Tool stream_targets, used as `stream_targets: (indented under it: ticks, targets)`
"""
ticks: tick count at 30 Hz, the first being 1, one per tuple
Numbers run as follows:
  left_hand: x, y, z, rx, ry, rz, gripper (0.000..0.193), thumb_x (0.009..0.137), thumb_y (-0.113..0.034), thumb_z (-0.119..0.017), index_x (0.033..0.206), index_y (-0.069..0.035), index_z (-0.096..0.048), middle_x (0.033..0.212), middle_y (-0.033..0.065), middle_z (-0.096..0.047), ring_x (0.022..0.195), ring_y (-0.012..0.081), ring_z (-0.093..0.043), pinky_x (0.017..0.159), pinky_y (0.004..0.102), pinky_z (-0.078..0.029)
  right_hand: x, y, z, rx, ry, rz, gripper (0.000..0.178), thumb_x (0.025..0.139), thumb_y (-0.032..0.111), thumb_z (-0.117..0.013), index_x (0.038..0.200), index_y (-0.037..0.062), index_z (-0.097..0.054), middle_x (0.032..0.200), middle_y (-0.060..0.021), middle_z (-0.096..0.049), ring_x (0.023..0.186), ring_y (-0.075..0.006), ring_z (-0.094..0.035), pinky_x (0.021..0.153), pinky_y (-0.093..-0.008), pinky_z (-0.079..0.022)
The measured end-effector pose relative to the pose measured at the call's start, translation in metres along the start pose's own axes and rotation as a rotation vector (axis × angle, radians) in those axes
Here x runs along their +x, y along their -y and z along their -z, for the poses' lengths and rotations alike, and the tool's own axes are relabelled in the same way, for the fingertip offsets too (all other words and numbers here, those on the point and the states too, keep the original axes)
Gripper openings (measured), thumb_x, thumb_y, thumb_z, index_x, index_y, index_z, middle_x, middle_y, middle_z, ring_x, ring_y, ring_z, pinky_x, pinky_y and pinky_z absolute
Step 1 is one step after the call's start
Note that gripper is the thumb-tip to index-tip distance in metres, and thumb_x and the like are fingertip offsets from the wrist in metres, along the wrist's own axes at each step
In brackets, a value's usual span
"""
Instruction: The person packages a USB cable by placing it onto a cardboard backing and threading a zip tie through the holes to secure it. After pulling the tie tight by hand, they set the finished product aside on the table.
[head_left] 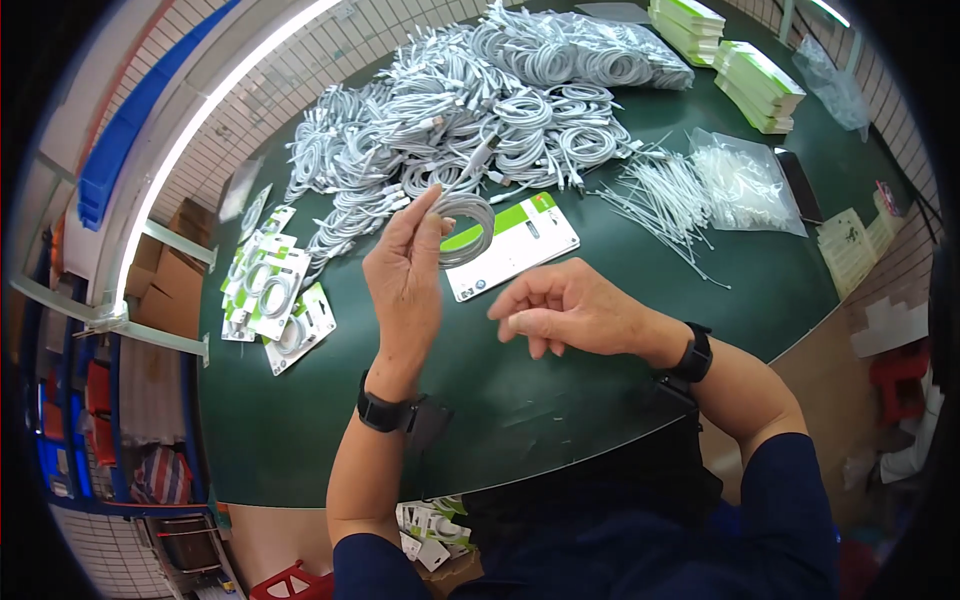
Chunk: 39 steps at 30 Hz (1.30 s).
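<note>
My left hand (408,255) is raised over the green table, pinching a coiled grey-white cable (478,222) between thumb and fingers. Under the coil lies a white and green packaging card (520,250), partly covered by it. My right hand (570,308) hovers just in front of that card, fingers loosely curled and apart, with nothing seen in it. Beyond both hands rises a large heap of coiled cables (400,140). To the left, several cards with cables on them (270,285) lie in an overlapping pile.
White cable ties (665,195) lie loose beside a clear bag of ties (745,180) at the right. Stacks of green and white cards (758,85) stand at the back right. A lit tube lamp (190,130) runs along the left. Below the table edge, a box holds more carded cables (435,525).
</note>
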<state>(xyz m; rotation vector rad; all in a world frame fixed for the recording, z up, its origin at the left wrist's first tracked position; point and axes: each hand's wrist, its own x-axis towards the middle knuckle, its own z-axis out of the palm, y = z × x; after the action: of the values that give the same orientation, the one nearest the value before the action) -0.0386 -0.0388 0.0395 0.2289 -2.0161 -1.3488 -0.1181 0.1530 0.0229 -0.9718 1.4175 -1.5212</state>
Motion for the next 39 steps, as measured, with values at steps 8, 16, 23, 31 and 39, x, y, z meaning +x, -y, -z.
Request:
stream_targets:
  ticks: [8, 16, 23, 31, 39]
  targets:
    - [-0.035, 0.002, -0.026, 0.520, 0.097, -0.754, 0.036, 0.073, 0.002, -0.077, 0.106, -0.012, -0.077, 0.088, 0.0038, -0.069, 0.098, 0.0245, -0.064, 0.093, 0.0444, -0.051, 0.005, -0.015, 0.014, 0.269, -0.104, 0.084, 0.038, 0.107, 0.033, -0.049, 0.112, -0.0028, -0.063, 0.089, -0.0049, -0.065, 0.064, -0.0086, -0.055, 0.058, -0.0203, -0.044]
    - [-0.044, 0.012, -0.028, 0.479, 0.141, -0.749, 0.032, 0.070, 0.001, -0.078, 0.098, -0.013, -0.075, 0.083, -0.0021, -0.068, 0.098, 0.0207, -0.065, 0.103, 0.0467, -0.047, 0.008, -0.021, 0.026, 0.511, -0.152, -0.035, 0.040, 0.108, 0.035, -0.047, 0.111, -0.0025, -0.061, 0.089, 0.0002, -0.062, 0.059, -0.0034, -0.044, 0.053, -0.0202, -0.036]
    - [-0.030, 0.020, 0.009, 0.660, 0.251, -0.777, 0.028, 0.069, -0.003, -0.080, 0.094, -0.013, -0.072, 0.084, -0.0008, -0.069, 0.102, 0.0229, -0.066, 0.109, 0.0503, -0.043, 0.006, -0.014, 0.020, 0.609, -0.027, -0.143, 0.037, 0.107, 0.034, -0.050, 0.116, -0.0004, -0.060, 0.085, 0.0037, -0.055, 0.054, -0.0016, -0.035, 0.048, -0.0203, -0.031]
    - [-0.028, 0.020, 0.004, 0.801, 0.174, -0.833, 0.026, 0.069, -0.008, -0.077, 0.093, -0.014, -0.069, 0.088, -0.0013, -0.069, 0.100, 0.0215, -0.065, 0.110, 0.0498, -0.042, 0.013, -0.019, 0.029, 0.484, 0.085, -0.211, 0.030, 0.107, 0.031, -0.053, 0.116, 0.0037, -0.058, 0.082, 0.0045, -0.054, 0.053, -0.0022, -0.038, 0.047, -0.0214, -0.032]
    - [-0.056, 0.001, -0.002, 0.446, 0.077, -0.381, 0.032, 0.080, -0.012, -0.080, 0.109, -0.008, -0.067, 0.101, 0.0082, -0.068, 0.096, 0.0216, -0.066, 0.094, 0.0338, -0.050, 0.017, -0.020, 0.035, 0.472, -0.245, 0.013, 0.028, 0.107, 0.029, -0.053, 0.111, 0.0021, -0.059, 0.083, 0.0025, -0.056, 0.055, -0.0036, -0.043, 0.048, -0.0214, -0.035]
